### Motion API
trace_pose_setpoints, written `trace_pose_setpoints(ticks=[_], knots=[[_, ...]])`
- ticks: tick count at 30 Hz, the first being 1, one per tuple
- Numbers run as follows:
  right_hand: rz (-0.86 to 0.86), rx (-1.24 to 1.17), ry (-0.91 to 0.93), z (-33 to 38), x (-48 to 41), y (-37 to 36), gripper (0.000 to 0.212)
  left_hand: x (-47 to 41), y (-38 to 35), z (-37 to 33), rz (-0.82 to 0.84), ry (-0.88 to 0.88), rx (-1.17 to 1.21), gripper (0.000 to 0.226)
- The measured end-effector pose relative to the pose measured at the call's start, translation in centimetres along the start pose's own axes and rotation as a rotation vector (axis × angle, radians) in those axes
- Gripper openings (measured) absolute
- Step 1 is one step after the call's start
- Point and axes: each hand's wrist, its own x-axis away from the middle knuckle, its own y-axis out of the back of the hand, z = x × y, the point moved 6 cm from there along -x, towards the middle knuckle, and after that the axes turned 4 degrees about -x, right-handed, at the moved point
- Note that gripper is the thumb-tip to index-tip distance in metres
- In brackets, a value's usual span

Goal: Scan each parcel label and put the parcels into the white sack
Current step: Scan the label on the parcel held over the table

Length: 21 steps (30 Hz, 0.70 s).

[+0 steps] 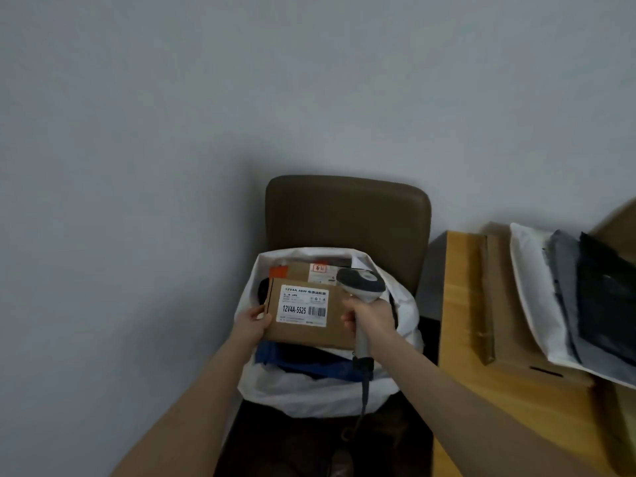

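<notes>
My left fingers (258, 318) curl round the left edge of a flat brown cardboard parcel (339, 321). My right fingers (349, 320) wrap the smooth grey handle of a barcode scanner (361, 287). The parcel's white printed label (303, 306) faces up. I hold the parcel over the open mouth of the crinkled white sack (309, 397), which sits on a padded brown chair (347, 215). To the right, soft mailers (537, 290) overlap above the wooden tabletop (461, 304).
</notes>
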Motion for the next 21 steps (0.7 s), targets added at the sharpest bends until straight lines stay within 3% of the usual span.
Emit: trace_pose_setpoints(ticks=[10,15,18,21], knots=[[0.096,0.152,-0.072,-8.4,-1.9,-2.6,0.011,-1.2,0.1,9.1,0.015,0.212,-0.013,0.035],[0.025,0.202,-0.063,-10.8,-2.7,-2.1,0.011,-2.2,-0.1,9.4,-0.067,0.145,-0.007,0.034],[-0.001,0.223,-0.041,-10.7,-3.7,-2.4,0.029,-4.3,-0.9,8.0,-0.042,0.114,0.007,0.035],[-0.039,0.206,-0.036,-10.8,-4.3,-2.7,0.030,-6.1,-1.3,7.5,-0.040,0.113,0.009,0.035]])
